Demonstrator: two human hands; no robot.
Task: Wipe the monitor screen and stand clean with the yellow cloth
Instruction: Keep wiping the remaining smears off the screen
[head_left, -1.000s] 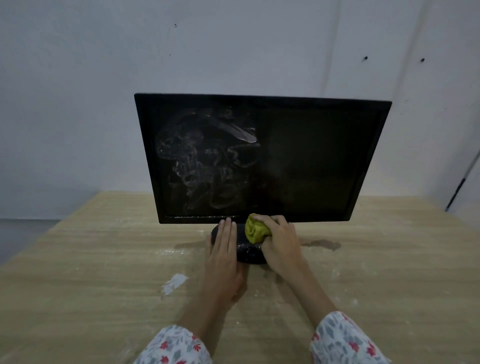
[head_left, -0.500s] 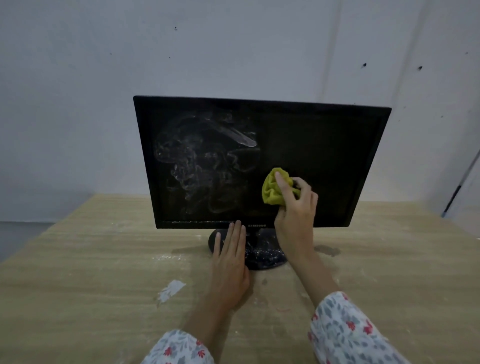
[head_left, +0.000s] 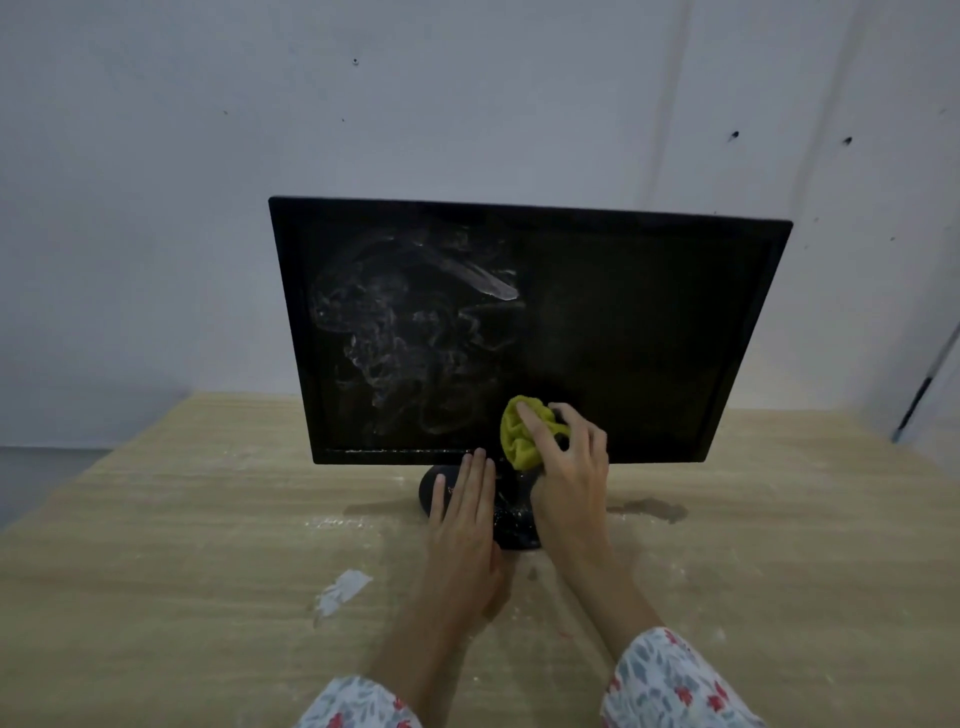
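Yellow cloth, bunched in right hand, was pressed low on monitor w/ stand steadied by flat-fingered left hand; smudged left half prob. due next.

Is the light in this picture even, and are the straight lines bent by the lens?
Head view: the light is dim and soft, without glare on the monitor, so the white smears on its left half show clearly; faint shadows lie on the table beside the stand; the wide lens makes the monitor taper downward.
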